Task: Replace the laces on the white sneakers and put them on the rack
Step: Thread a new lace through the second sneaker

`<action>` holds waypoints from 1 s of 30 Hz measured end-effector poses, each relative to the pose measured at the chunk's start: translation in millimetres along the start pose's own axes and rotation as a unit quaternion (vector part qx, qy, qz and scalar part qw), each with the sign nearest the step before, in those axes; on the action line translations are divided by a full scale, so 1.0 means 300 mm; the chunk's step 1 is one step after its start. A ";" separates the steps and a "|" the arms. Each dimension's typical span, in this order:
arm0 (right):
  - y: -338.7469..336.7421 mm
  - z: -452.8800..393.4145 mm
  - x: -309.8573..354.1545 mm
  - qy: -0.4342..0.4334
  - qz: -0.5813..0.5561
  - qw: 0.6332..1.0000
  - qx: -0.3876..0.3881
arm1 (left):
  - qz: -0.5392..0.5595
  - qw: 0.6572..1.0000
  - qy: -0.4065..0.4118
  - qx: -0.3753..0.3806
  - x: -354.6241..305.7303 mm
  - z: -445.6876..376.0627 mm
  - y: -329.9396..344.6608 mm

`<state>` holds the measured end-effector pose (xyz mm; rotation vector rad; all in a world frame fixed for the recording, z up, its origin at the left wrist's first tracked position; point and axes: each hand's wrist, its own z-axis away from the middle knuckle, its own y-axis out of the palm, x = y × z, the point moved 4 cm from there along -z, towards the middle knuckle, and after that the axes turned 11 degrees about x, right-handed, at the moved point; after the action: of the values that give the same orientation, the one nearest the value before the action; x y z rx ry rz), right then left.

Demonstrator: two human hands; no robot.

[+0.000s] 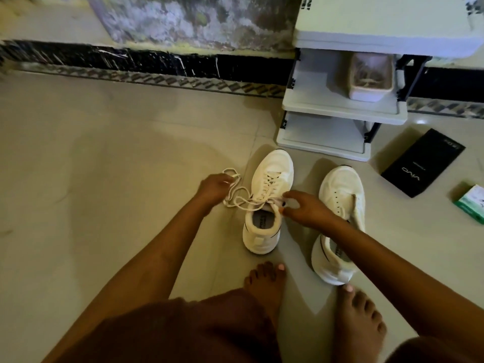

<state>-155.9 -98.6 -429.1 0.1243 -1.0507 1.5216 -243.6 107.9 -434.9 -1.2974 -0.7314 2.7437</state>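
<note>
The left grip (213, 188) pinches the loose lace (237, 191); the right grip (305, 208) holds the tongue of the laced sneaker (267, 203). It stands on the beige tiled floor (104, 166), the unlaced sneaker (340, 213) beside it, before a white rack (343, 108) against a black-skirted wall. A black box (421, 163) lies nearby.

Two white sneakers on floor, toes toward rack (343, 108). Left sneaker (267, 203) upright, laced, loose lace ends (235, 195) trailing left. Right sneaker (337, 224) unlaced, tongue flopped open, just beside it. White tiered rack just beyond toes.
</note>
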 end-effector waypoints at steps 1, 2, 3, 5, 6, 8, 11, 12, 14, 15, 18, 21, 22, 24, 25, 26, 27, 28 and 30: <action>-0.015 0.003 -0.004 -0.003 -0.014 1.000 -0.019 | -0.030 0.998 -0.011 -0.053 0.016 -0.022 -0.044; -0.021 0.002 -0.003 -0.009 -0.026 0.999 -0.028 | -0.068 0.994 -0.023 -0.084 0.036 -0.043 -0.081; -0.027 0.004 -0.004 -0.014 -0.034 0.999 -0.034 | -0.103 0.989 -0.034 -0.097 0.050 -0.064 -0.105; -0.031 0.005 -0.002 -0.024 -0.040 0.998 -0.041 | -0.147 0.983 -0.054 -0.092 0.088 -0.112 -0.125; -0.032 0.011 0.002 -0.029 -0.040 0.998 -0.044 | -0.161 0.982 -0.059 -0.082 0.099 -0.130 -0.122; -0.028 0.009 0.000 -0.037 -0.043 0.997 -0.046 | -0.179 0.980 -0.064 -0.062 0.125 -0.167 -0.097; -0.024 0.013 -0.014 -0.041 -0.034 0.998 -0.044 | -0.212 0.975 -0.045 -0.058 0.158 -0.200 -0.040; -0.022 0.013 -0.021 -0.040 -0.029 0.998 -0.042 | -0.226 0.971 -0.036 -0.064 0.167 -0.205 -0.027; -0.019 0.018 -0.030 -0.038 -0.028 0.998 -0.039 | -0.225 0.970 -0.025 -0.087 0.176 -0.203 -0.023; -0.018 0.020 -0.034 -0.033 -0.030 0.998 -0.039 | -0.211 0.972 -0.026 -0.098 0.179 -0.200 -0.028; -0.017 0.027 -0.034 -0.028 -0.035 0.998 -0.037 | -0.180 0.978 -0.032 -0.098 0.187 -0.192 -0.040; -0.028 0.038 -0.031 -0.029 -0.035 0.998 -0.039 | -0.137 0.985 -0.032 -0.096 0.174 -0.170 -0.054; -0.038 0.047 -0.028 -0.030 -0.035 0.998 -0.041 | -0.123 0.987 -0.023 -0.098 0.152 -0.158 -0.061; -0.063 0.070 -0.025 -0.031 -0.039 0.998 -0.048 | -0.108 0.990 0.005 -0.094 0.079 -0.131 -0.076; -0.079 0.084 -0.022 -0.031 -0.042 0.997 -0.053 | -0.096 0.991 0.025 -0.087 0.029 -0.114 -0.082; -0.095 0.097 -0.019 -0.027 -0.047 0.997 -0.060 | -0.071 0.993 0.048 -0.075 -0.024 -0.096 -0.085; -0.122 0.123 -0.005 -0.026 -0.050 0.996 -0.071 | -0.039 0.994 0.078 -0.060 -0.093 -0.070 -0.091; -0.142 0.142 0.008 -0.028 -0.050 0.995 -0.081 | -0.013 0.994 0.103 -0.046 -0.151 -0.043 -0.090; -0.209 0.192 0.055 -0.048 -0.038 0.993 -0.102 | -0.009 0.986 0.165 -0.028 -0.302 0.019 -0.088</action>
<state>-135.3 -132.6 -352.0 0.0937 -1.2579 1.3410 -193.2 110.0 -355.1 -1.6887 -0.7878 2.4181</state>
